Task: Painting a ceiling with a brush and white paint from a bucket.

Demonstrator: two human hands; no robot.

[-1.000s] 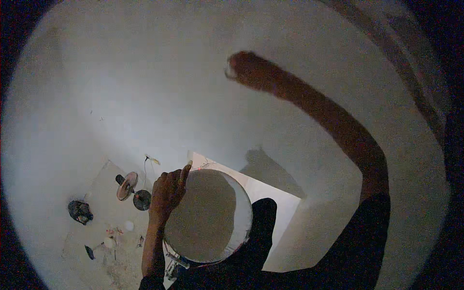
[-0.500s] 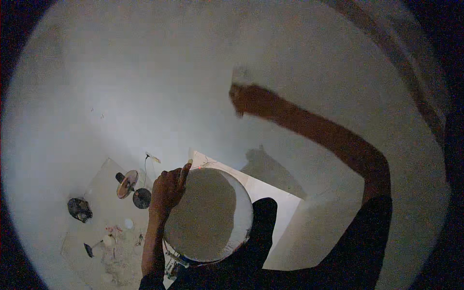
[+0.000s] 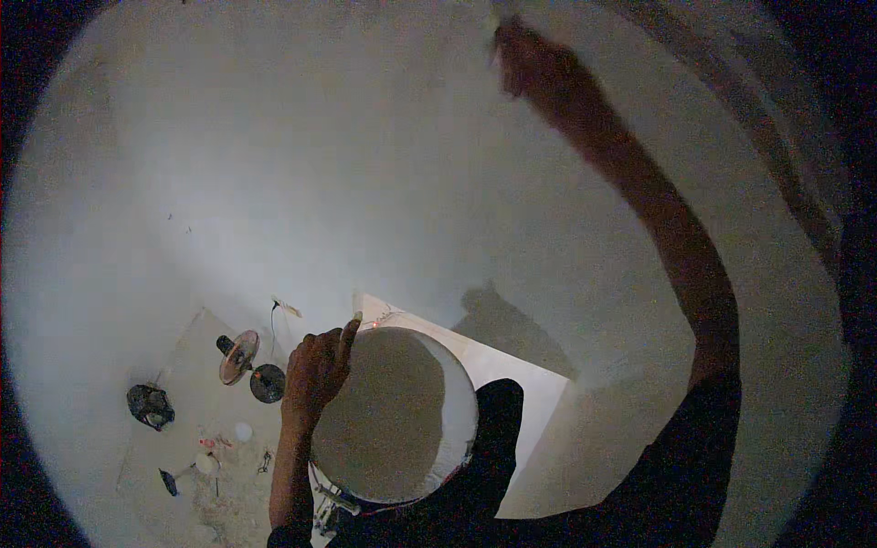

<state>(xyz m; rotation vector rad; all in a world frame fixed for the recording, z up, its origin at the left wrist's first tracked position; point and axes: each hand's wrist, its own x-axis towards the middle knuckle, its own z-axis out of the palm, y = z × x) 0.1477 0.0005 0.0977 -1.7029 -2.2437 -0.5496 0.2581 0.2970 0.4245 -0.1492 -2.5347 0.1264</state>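
On my lap is a round, drum-like thing [image 3: 379, 420] with a flat pale top, partly in shadow, and small metal fittings [image 3: 336, 500] at its lower left edge. My left hand [image 3: 318, 367] is closed over its left rim, one finger stretched along the upper edge. A tiny red-orange light [image 3: 375, 323] shows beside that fingertip. Far from it, at the top of the view, my right hand [image 3: 532, 60] is raised and closed. Something small and pale shows at its fingers, too blurred to name.
A white board [image 3: 539, 402] lies under the round thing. Left of it, a pale sheet [image 3: 169, 365] carries a pinkish disc [image 3: 239, 358], a black round piece [image 3: 268, 384] and several small scraps. A crumpled black thing [image 3: 150, 406] lies at the sheet's left edge.
My right hand has moved up and to the right, farther from the round thing, the arm stretching out. My left hand keeps its place on the rim.
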